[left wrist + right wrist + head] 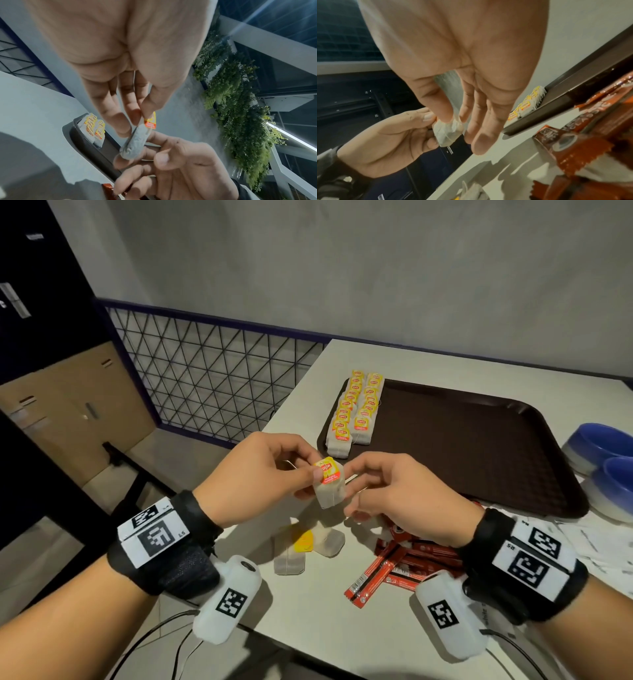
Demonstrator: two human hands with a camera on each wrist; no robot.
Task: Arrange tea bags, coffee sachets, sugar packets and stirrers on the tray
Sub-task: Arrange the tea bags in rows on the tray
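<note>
Both hands hold one tea bag [329, 486] in the air, just left of the brown tray's [479, 446] near left corner. My left hand [313, 474] pinches its top at the yellow and red tag [328, 470]. In the left wrist view, thumb and forefinger [127, 121] close on the bag [135, 142]. My right hand [356, 494] pinches the paper pouch [448, 131] between thumb [445, 112] and a finger. Two neat rows of tea bags [356, 409] lie along the tray's left end. Loose tea bags [305, 546] and red coffee sachets [394, 563] lie on the table below my hands.
Blue and white bowls [603, 450] stand right of the tray, with white papers [589, 539] on the table in front of them. The white table [308, 392] ends at its left edge above a wire-mesh railing [205, 371]. Most of the tray's floor is bare.
</note>
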